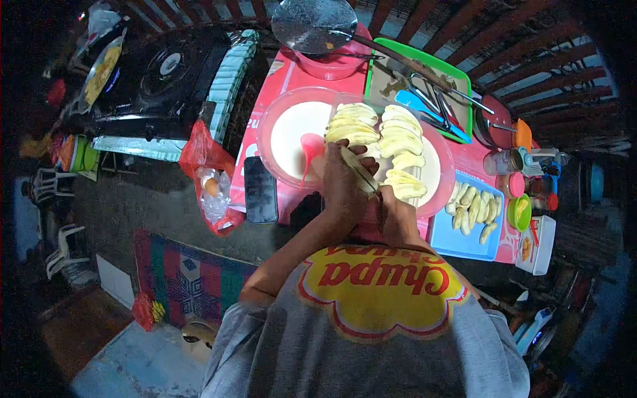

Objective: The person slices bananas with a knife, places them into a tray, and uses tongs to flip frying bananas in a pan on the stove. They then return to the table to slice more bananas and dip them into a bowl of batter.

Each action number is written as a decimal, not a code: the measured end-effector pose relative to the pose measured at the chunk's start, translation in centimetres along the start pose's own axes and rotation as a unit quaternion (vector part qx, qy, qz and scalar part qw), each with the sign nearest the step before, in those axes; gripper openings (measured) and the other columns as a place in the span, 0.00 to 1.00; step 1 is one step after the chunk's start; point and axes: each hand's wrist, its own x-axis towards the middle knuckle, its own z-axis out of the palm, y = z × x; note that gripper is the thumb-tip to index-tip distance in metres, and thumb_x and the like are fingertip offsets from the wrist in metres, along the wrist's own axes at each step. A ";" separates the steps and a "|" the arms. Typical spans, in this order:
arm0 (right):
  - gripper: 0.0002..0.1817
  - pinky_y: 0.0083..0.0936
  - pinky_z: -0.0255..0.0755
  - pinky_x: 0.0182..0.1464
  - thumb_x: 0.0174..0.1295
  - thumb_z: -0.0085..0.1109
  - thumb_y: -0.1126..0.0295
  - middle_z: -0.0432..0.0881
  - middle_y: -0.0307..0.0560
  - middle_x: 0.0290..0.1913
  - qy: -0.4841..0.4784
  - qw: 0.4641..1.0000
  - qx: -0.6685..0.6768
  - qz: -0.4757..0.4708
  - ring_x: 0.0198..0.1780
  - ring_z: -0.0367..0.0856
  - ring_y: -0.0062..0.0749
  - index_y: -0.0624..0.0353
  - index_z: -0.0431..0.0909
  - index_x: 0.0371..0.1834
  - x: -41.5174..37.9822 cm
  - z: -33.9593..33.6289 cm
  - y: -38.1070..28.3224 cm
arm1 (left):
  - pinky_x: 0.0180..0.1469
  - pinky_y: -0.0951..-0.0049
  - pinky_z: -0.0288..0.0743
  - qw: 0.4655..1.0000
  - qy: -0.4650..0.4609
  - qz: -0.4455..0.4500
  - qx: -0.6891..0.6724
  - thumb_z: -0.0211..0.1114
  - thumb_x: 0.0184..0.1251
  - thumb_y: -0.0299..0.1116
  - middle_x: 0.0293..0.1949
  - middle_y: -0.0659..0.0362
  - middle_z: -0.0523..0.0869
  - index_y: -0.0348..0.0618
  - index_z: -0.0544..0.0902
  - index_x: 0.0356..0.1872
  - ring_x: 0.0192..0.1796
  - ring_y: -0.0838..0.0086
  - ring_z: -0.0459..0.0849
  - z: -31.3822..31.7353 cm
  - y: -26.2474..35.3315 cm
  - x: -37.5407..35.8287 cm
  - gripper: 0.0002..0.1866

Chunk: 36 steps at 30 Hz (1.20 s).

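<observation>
Over the near edge of a clear tray, my left hand (345, 189) is wrapped round a peeled banana (358, 171). My right hand (398, 215) is closed close beside it, at the lower end of a thin dark blade-like thing lying along the banana. Its handle is hidden by the fingers. Just beyond both hands, fanned sliced bananas (401, 136) lie in two rows. A basin of pale batter (292, 129) with a pink ladle-like tool (310, 151) stands to the left. Part of another round vessel with pale contents (432, 166) shows at the right of the slices.
A blue tray (458, 247) holds several whole peeled bananas. A black phone (261, 190) lies by a red bag (229, 222) with an egg. At the back are a green-rimmed tray (469, 99) with tools and a wok lid (308, 23). A stove (149, 93) stands left; jars (507, 162) right.
</observation>
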 end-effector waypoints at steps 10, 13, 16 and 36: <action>0.07 0.43 0.65 0.26 0.58 0.44 0.70 0.73 0.62 0.20 0.050 0.998 -0.024 -0.033 0.26 0.74 0.58 0.61 0.61 0.34 0.4 1.1 0.6 | 0.32 0.72 0.71 1.000 -0.002 -0.008 -0.028 0.44 0.63 0.41 0.31 0.56 0.70 0.42 0.62 0.45 0.25 0.73 0.71 -0.3 -0.1 0.1 0.15; 0.06 0.42 0.66 0.26 0.58 0.44 0.70 0.73 0.62 0.20 0.054 0.997 -0.030 -0.040 0.27 0.74 0.57 0.61 0.61 0.34 0.8 1.3 0.5 | 0.32 0.72 0.71 0.999 -0.018 -0.013 -0.030 0.44 0.63 0.40 0.31 0.56 0.70 0.43 0.63 0.45 0.26 0.73 0.71 -0.5 0.0 0.5 0.15; 0.13 0.40 0.67 0.27 0.53 0.49 0.70 0.74 0.57 0.21 0.039 0.998 -0.043 -0.018 0.27 0.75 0.54 0.58 0.60 0.40 1.0 1.9 0.9 | 0.31 0.73 0.71 1.000 -0.003 -0.008 -0.022 0.45 0.63 0.41 0.30 0.56 0.70 0.42 0.63 0.44 0.26 0.73 0.71 -0.4 0.2 0.6 0.15; 0.08 0.42 0.66 0.28 0.53 0.47 0.74 0.73 0.62 0.21 0.017 0.998 -0.055 0.031 0.28 0.74 0.58 0.62 0.61 0.35 1.2 1.6 0.9 | 0.35 0.69 0.74 0.999 -0.016 -0.018 0.023 0.40 0.67 0.43 0.29 0.56 0.72 0.43 0.64 0.43 0.24 0.72 0.72 -0.3 -0.1 0.8 0.14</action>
